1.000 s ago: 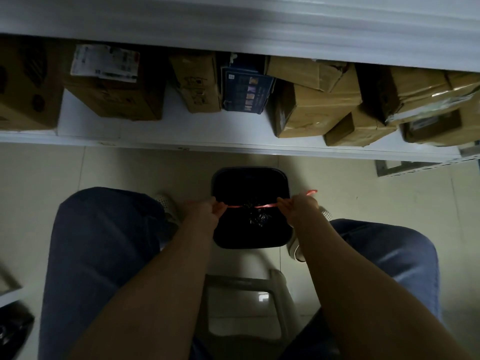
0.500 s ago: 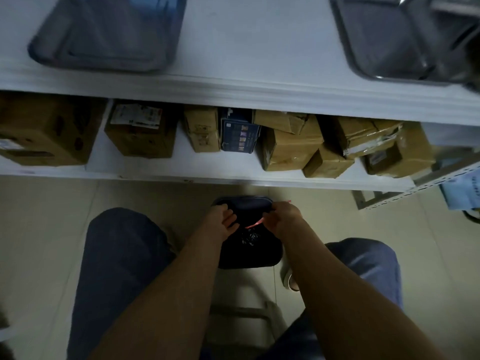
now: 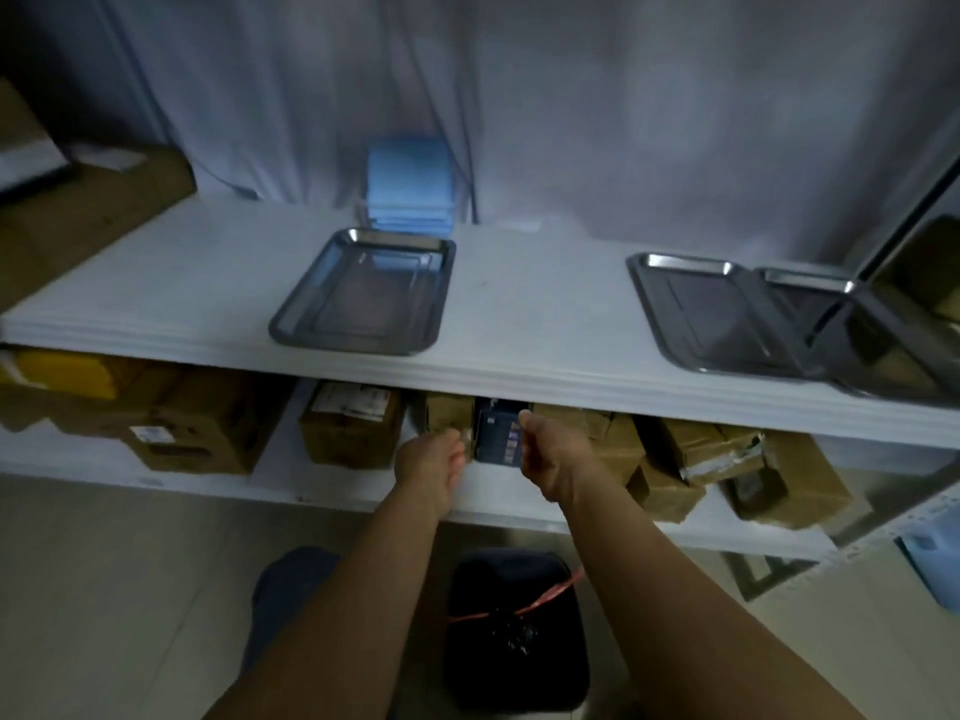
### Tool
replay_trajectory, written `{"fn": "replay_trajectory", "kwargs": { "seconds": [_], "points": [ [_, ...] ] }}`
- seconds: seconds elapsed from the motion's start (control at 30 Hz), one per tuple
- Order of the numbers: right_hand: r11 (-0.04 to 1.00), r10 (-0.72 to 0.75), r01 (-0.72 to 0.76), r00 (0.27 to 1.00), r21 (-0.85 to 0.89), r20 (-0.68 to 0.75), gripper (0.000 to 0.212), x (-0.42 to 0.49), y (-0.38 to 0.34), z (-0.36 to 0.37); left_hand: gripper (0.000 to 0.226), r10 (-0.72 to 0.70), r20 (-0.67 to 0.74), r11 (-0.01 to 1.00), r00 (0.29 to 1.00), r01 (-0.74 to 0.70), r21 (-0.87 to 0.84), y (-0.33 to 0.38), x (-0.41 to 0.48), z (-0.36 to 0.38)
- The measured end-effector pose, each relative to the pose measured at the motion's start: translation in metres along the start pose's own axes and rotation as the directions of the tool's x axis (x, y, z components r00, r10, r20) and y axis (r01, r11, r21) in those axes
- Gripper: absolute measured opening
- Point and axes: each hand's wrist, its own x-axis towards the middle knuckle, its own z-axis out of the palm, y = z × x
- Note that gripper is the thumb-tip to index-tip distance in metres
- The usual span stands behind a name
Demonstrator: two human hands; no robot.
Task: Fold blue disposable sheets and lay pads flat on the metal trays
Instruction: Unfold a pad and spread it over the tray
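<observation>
Little of the task is seen to be done. Three metal trays are set out on the upper shelf (image 3: 545,314): the left tray (image 3: 358,298) stands alone near the middle, while the right tray (image 3: 717,314) is met at its edge by the far-right tray (image 3: 893,356), touching or overlapping it. All three are bare, with no pad or sheet seen in any of them.

The stack of blue sheets (image 3: 408,184) is kept at the back of the same shelf, just behind the left tray and against the grey curtain (image 3: 623,122). It looks like a neat pile, though blur prevents more from being said.

The left hand (image 3: 431,459) and the right hand (image 3: 550,454) are held up side by side in front of the lower shelf (image 3: 280,459), well below the trays and well apart from the stack. Nothing is seen in either hand, but the fingers are turned away and smeared, so it cannot be told whether they are clenched or relaxed.

On the floor below, a bin (image 3: 519,678) is seen with a red string (image 3: 519,610) lying across its black bag.

By this showing, all the laying is judged to be left — sheets are to be taken from the stack, folded as needed and spread flat in each tray.
</observation>
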Motion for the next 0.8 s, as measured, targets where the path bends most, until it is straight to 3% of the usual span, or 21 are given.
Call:
{"fn": "replay_trajectory", "kwargs": {
  "seconds": [0.1,0.23,0.47,0.6,0.7,0.8],
  "points": [
    [0.997,-0.067,0.068,0.997,-0.034,0.040,0.028,-0.015,-0.033,0.027,0.024,0.129,-0.013,0.991,0.992,-0.129,0.028,0.047,0.002,0.000],
    [0.981,-0.169,0.177,0.981,-0.079,0.096,0.027,-0.026,-0.075,0.056,0.029,0.319,-0.013,0.941,0.948,-0.316,0.120,0.103,0.010,-0.001],
    [0.962,-0.217,0.235,0.967,-0.141,0.132,0.017,-0.004,-0.139,0.098,0.034,0.521,-0.101,0.827,0.848,-0.473,0.303,0.193,0.053,0.005],
    [0.935,-0.274,0.298,0.951,-0.192,0.144,0.022,0.033,-0.170,0.122,0.024,0.653,-0.014,0.587,0.757,-0.494,0.641,0.239,0.094,0.008],
    [0.908,-0.322,0.348,0.936,-0.236,0.140,0.025,0.065,-0.188,0.137,0.032,0.713,-0.019,0.476,0.701,-0.464,0.747,0.267,0.123,0.013],
    [0.879,-0.384,0.401,0.916,-0.258,0.115,0.022,0.101,-0.203,0.150,0.033,0.705,-0.011,0.438,0.710,-0.422,0.794,0.291,0.157,0.025]
  ]
}}
